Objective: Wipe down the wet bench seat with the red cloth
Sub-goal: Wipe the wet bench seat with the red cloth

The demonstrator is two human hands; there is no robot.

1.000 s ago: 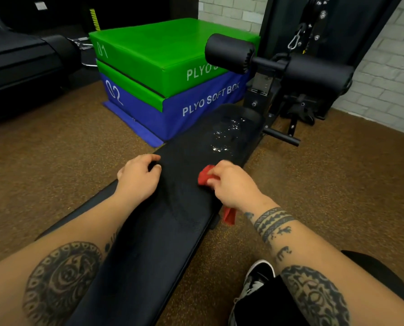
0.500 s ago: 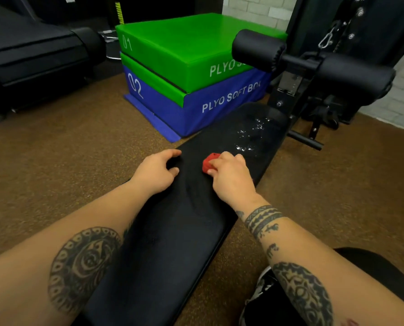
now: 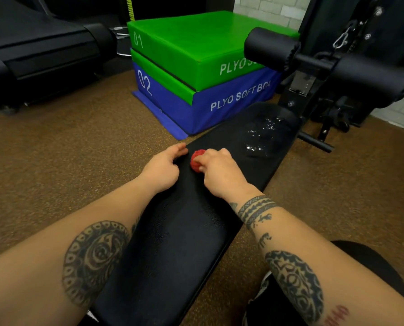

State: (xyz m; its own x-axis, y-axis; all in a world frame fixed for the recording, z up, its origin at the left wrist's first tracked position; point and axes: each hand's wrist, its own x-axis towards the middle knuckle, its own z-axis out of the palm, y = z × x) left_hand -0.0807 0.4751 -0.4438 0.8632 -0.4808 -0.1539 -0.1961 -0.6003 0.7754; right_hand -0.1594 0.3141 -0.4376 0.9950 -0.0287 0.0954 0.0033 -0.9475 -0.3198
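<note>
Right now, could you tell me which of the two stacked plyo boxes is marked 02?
The blue plyo box, the lower one; the green box stacked on top reads 01.

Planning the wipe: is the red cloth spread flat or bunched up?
Bunched up: the red cloth shows as a small wad under the right hand on the bench seat.

Single head-worn camera looking forward and down along the counter (image 3: 177, 243), close above both forearms (wide-angle view), facing the plyo boxes (image 3: 196, 67).
</note>
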